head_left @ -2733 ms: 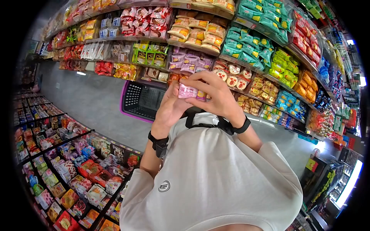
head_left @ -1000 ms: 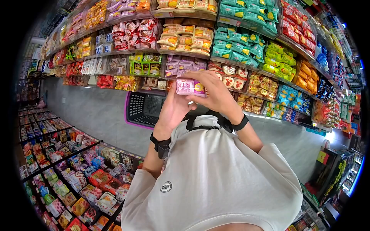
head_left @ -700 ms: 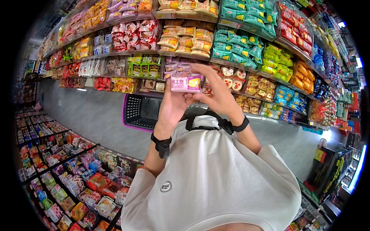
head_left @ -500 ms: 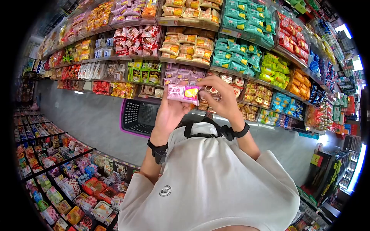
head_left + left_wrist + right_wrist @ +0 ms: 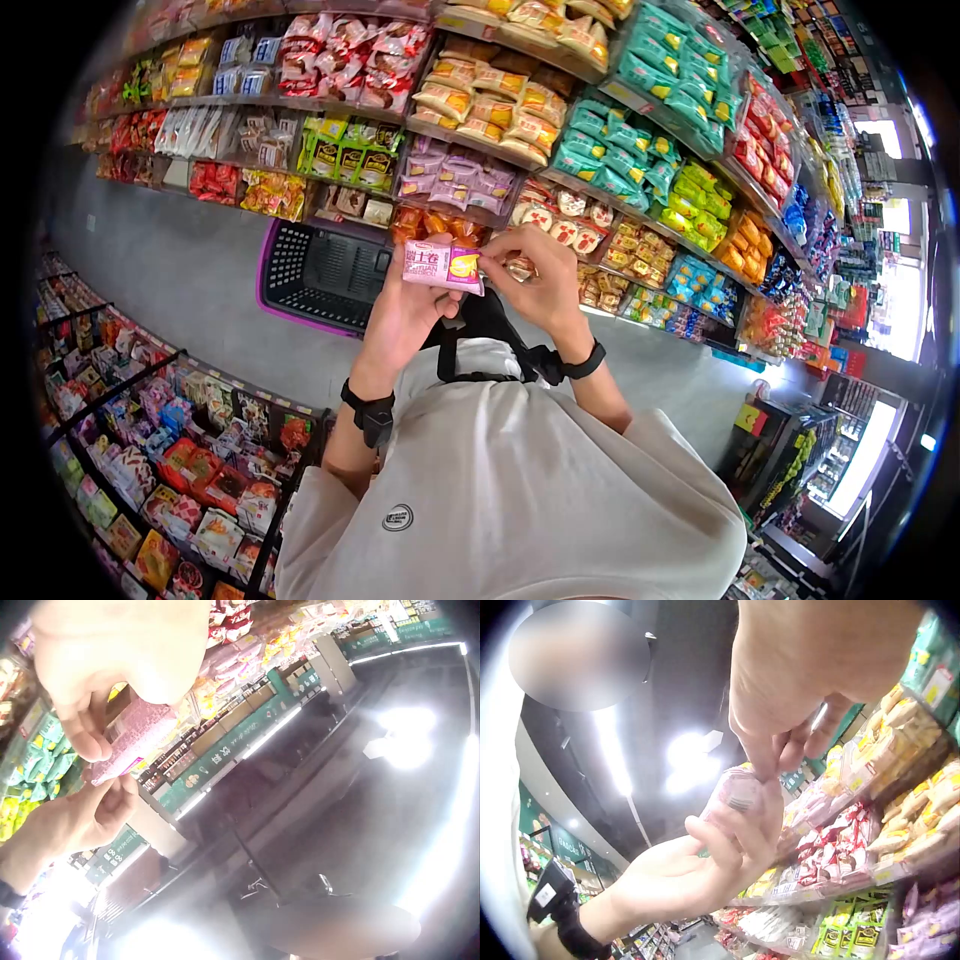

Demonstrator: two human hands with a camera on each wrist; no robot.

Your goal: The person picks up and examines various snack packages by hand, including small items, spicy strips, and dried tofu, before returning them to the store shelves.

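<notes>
A pink and purple Swiss roll packet (image 5: 430, 262), with a yellow picture at one end, is held up in front of the chest, its printed face turned to the head camera. My left hand (image 5: 398, 315) grips it from below and the left, fingers curled under it. At the packet's right end, my right hand (image 5: 545, 275) pinches the wrapper's edge between thumb and forefinger. The right wrist view shows the packet (image 5: 740, 793) end-on, with the left fingers wrapped round it. In the left wrist view the left hand (image 5: 124, 645) covers part of the packet.
Shelves of wrapped snacks rise ahead, with purple packets (image 5: 455, 178), cream packets (image 5: 490, 100) and green packets (image 5: 620, 145). On the grey floor, below the shelves, stands a black basket (image 5: 325, 268) with a purple rim. Another display of goods (image 5: 190, 470) lies behind at the left.
The packet has turned so its printed front faces the head camera. My right hand has shifted from over the packet to pinching its right end. The head view has swung, moving the hands leftward.
</notes>
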